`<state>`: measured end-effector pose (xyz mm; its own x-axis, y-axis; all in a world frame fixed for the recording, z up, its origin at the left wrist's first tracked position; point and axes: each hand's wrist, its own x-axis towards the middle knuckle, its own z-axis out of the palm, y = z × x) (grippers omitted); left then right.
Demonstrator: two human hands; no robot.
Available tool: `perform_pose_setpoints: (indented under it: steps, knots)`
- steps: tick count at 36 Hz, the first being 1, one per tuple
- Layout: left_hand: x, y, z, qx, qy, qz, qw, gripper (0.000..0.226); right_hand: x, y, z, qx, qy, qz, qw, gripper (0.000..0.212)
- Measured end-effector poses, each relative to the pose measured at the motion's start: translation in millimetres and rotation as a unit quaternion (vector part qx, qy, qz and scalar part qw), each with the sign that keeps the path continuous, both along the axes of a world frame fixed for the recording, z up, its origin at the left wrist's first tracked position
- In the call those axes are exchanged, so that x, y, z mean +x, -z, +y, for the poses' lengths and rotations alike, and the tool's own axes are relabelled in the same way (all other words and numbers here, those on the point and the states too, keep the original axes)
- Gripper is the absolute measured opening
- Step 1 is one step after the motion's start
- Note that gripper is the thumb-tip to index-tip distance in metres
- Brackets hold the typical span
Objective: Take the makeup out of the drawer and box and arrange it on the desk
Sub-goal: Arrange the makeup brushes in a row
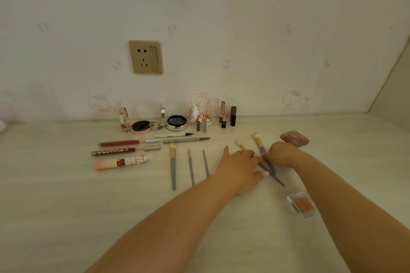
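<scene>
Closest thing to the camera is a little clear case (301,205) with orange pans in it, sitting on the desk (66,206) just under the right forearm. Past that, both hands meet over a small bunch of gray-handled brushes (269,167). The left hand (238,167) lies mostly flat with fingers stretched out, thumb touching the handles, and a cream brush head (239,144) pokes out past its fingertips. The right hand (280,154) is curled and pinching the handles where they cross, with another fluffy brush tip (256,135) sticking up beyond it.

Left of the hands, three more brushes (189,166) lie side by side, pointing at the wall. Further left are three lip glosses (124,150) stacked in a column, and two liner pens (184,137) lie above the brushes. Along the wall stand three open compacts (166,119) and a few lipsticks (226,115). A brown eyeshadow palette (294,138) rests just beyond the right hand. There's a gold wall socket (146,57) on the kitty wallpaper above it all.
</scene>
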<state>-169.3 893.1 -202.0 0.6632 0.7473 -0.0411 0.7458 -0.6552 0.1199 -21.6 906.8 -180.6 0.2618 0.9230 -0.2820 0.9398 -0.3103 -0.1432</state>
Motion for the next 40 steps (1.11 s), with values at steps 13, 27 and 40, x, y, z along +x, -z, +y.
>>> perform_pose_setpoints:
  steps: [13,27,40]
  knots:
    - [-86.7,-1.7,-13.9,0.015,0.013,0.071,0.997,0.068,-69.4,17.3,-29.5,0.044,-0.064,-0.067,0.995,0.034]
    - [-100.1,1.9,-11.6,-0.04,-0.013,-0.021,0.999,0.051,-92.0,13.4,-45.6,0.045,-0.045,-0.036,0.997,0.037]
    - [-110.4,-3.1,-6.5,0.029,-0.015,-0.08,0.996,0.052,-91.6,13.7,-47.4,0.058,-0.047,-0.023,0.997,0.036]
